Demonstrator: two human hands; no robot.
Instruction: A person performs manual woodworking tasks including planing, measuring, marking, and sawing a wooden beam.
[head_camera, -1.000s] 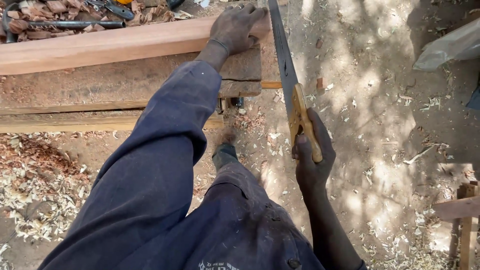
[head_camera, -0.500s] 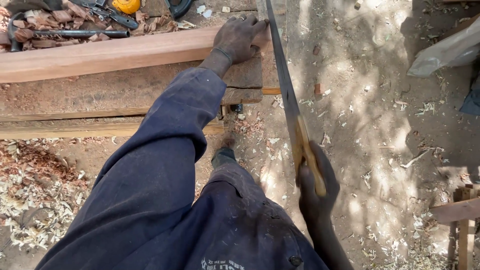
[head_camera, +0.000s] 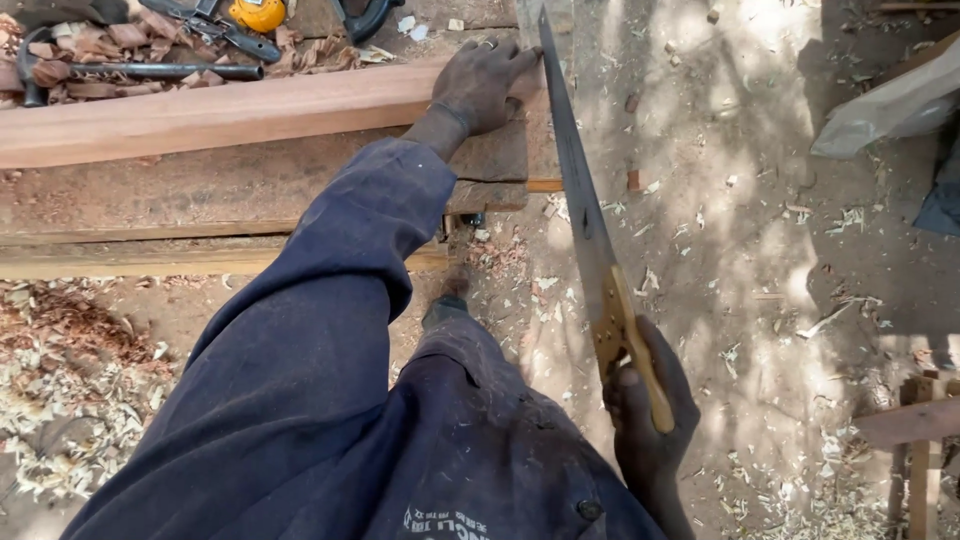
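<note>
Sunlit dirt ground (head_camera: 760, 250), perhaps outdoors

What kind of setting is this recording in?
Probably an outdoor carpentry yard: a hand saw cuts a reddish plank on a rough workbench, with wood shavings strewn over sunlit dirt ground.

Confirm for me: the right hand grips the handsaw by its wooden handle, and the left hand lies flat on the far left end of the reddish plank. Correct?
Not quite. In the head view the left hand presses on the right end of the reddish plank, next to the blade. The right hand does grip the handsaw by its wooden handle.
</note>
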